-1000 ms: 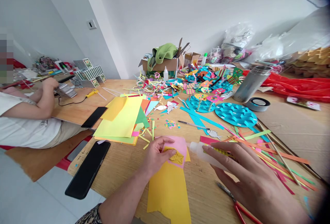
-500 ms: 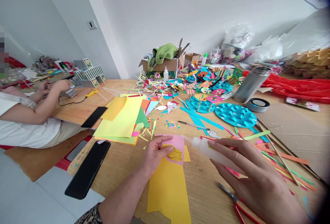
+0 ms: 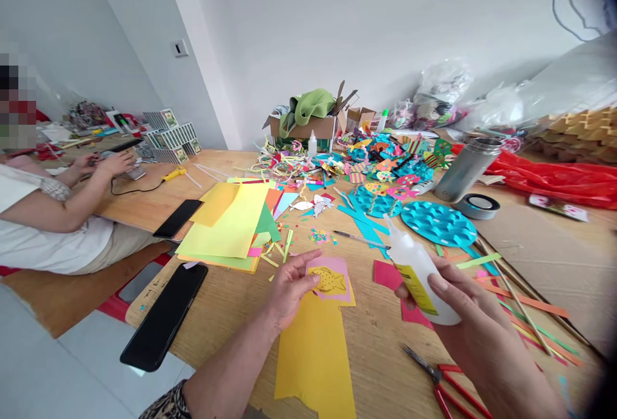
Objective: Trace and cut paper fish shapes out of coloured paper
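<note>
My left hand [image 3: 295, 284] pinches a small pink paper [image 3: 328, 265] that carries a yellow piece with a drawn fish [image 3: 332, 281]. Beneath it lies a long yellow paper strip [image 3: 313, 355] with a torn lower edge. In my right hand [image 3: 465, 310] is a white glue bottle [image 3: 419, 274] with a yellow label, tilted with its nozzle pointing up and left. Red paper pieces [image 3: 385, 274] lie just behind the bottle. Red-handled scissors [image 3: 438, 374] rest on the table below my right hand.
Two black phones [image 3: 164, 319] lie at the left, near stacked coloured paper [image 3: 226, 226]. Blue scalloped discs [image 3: 438, 223], a steel flask [image 3: 467, 168] and a heap of paper fish [image 3: 385, 168] stand behind. Another person's hands [image 3: 118, 163] work at the far left.
The glue bottle has swung from lying nearly level, nozzle toward the pink paper, to nozzle up and farther right. My left hand keeps its hold on the paper.
</note>
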`<state>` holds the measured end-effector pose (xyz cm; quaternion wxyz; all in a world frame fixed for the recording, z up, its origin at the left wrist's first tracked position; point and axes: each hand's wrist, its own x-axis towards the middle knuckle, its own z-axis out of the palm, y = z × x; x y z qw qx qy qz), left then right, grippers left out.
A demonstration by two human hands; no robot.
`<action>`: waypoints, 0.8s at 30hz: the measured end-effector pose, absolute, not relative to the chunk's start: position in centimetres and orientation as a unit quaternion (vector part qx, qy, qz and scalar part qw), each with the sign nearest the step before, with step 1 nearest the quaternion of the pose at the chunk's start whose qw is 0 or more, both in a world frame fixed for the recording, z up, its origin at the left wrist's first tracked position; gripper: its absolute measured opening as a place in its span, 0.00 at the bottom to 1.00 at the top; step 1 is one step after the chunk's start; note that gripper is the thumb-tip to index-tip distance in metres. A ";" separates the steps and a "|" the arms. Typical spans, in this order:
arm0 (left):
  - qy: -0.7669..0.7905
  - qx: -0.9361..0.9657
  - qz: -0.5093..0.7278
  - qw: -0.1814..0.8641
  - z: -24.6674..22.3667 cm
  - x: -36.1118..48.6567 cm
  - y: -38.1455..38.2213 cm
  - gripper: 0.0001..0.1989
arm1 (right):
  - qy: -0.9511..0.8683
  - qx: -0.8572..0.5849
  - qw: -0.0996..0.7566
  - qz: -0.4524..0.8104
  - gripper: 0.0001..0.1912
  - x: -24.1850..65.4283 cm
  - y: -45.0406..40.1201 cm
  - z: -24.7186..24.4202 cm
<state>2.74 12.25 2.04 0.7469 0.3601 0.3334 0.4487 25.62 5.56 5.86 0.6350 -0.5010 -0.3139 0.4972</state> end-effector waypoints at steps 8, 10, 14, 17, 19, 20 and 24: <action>0.318 0.341 0.452 0.760 2.7 2.9 12.7 0.20 | -0.219 -0.416 0.659 0.587 0.16 25.6 6.2 5.9; 0.326 0.337 0.456 0.756 3.5 3.1 12.9 0.17 | -0.194 -0.403 0.659 0.604 0.19 25.5 6.1 6.1; 0.338 0.328 0.475 0.743 5.5 3.6 13.7 0.17 | -0.141 -0.400 0.682 0.596 0.23 25.2 6.0 6.2; 0.333 0.323 0.506 0.727 6.1 4.4 14.3 0.16 | -0.128 -0.412 0.693 0.577 0.23 25.2 6.0 5.7; 0.320 0.319 0.519 0.725 5.9 5.0 14.5 0.17 | -0.152 -0.407 0.699 0.569 0.22 25.4 6.1 5.2; 0.314 0.318 0.520 0.728 5.6 5.3 14.5 0.17 | -0.172 -0.402 0.699 0.566 0.21 25.6 6.1 4.9; 0.309 0.329 0.497 0.741 4.4 6.1 14.1 0.16 | -0.221 -0.393 0.690 0.566 0.17 26.0 6.3 4.3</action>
